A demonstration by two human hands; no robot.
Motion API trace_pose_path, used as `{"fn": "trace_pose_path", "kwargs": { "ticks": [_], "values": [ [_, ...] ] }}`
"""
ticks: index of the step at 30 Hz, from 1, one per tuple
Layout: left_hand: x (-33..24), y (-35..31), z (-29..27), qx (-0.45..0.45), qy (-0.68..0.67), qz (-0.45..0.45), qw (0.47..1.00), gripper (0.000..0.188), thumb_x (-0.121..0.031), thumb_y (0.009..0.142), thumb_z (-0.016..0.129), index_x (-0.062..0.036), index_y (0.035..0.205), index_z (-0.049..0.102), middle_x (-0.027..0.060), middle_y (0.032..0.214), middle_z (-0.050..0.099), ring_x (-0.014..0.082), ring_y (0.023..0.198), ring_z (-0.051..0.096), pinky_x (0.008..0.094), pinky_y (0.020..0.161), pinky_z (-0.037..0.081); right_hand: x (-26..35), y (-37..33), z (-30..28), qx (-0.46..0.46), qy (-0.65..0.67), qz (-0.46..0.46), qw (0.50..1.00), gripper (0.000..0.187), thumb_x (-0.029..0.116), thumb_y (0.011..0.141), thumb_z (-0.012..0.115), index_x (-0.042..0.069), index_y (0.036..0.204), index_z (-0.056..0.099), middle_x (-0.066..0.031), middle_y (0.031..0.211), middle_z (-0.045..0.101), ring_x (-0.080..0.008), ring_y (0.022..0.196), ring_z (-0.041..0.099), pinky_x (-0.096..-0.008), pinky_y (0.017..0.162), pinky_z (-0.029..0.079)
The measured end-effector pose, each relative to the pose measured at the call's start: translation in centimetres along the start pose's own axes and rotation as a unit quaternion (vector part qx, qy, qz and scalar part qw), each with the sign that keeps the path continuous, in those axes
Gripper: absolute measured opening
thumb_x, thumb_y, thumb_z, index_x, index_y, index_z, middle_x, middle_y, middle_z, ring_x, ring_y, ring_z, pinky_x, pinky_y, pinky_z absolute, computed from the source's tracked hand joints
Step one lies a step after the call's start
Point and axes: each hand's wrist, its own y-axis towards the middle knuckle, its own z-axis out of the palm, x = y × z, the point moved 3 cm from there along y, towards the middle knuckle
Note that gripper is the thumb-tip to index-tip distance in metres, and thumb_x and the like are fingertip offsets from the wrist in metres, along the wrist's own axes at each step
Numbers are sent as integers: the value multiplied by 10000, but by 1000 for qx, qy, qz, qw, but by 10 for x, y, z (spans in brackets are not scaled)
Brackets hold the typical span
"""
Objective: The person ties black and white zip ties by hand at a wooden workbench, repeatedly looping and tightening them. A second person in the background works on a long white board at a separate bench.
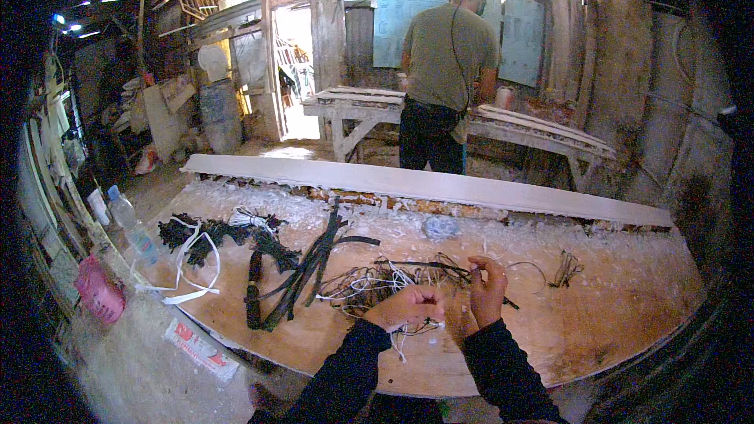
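My left hand (406,308) is closed in a pinch low over the near middle of the wooden table. White string (402,344) trails out beneath it, and what the fingertips hold is too small to make out. Just to its right, my right hand (488,290) is raised, thumb and fingers pressed together on something I cannot make out. Behind both hands lies a tangle of thin dark cords (365,286) mixed with white string. A black strip (428,265) crosses the table behind my hands, passing partly behind the right one.
Black strips (314,267), dark bundles (228,235) and a white ribbon (192,294) lie left on the table (597,330). A long white board (424,188) spans its far edge. A plastic bottle (132,224) stands left. Beyond, a person (448,55) works at a bench (542,127).
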Motion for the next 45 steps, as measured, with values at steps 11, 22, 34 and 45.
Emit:
{"fn": "trace_pose_path", "kwargs": {
  "ticks": [11, 22, 34, 45],
  "values": [
    [-1, -6, -48, -363, -113, 28, 924, 155, -215, 807, 581, -74, 870, 585, -86, 579, 389, 11, 484, 323, 165, 430, 242, -31, -13, 21, 132, 368, 260, 883, 55, 68, 745, 625, 38, 746, 579, -1, 710, 574, -83, 656, 515, -227, 639, 406],
    [4, -10, -56, -433, -100, 50, 894, 222, -300, 764, 638, -116, 841, 539, -88, 589, 377, 17, 499, 332, 168, 439, 245, -22, -13, 17, 185, 305, 260, 897, 111, 121, 738, 645, 45, 694, 578, -24, 712, 588, -125, 681, 543, -253, 651, 438],
    [15, -13, -75, -504, -165, 115, 840, 166, -245, 820, 583, -99, 806, 507, -77, 561, 373, 20, 461, 327, 169, 393, 222, 26, -59, 36, 406, 186, -14, 895, 168, 178, 792, 590, 31, 718, 557, -74, 683, 522, -170, 661, 501, -279, 602, 392],
    [6, -22, -84, -581, 124, 147, 791, 158, -195, 784, 610, -45, 799, 561, -28, 607, 475, 65, 533, 406, 216, 491, 317, 32, -49, 27, 351, 182, -83, 915, 175, 185, 772, 602, 37, 688, 558, -85, 636, 507, -226, 626, 499, -325, 643, 384]
  ]
}}
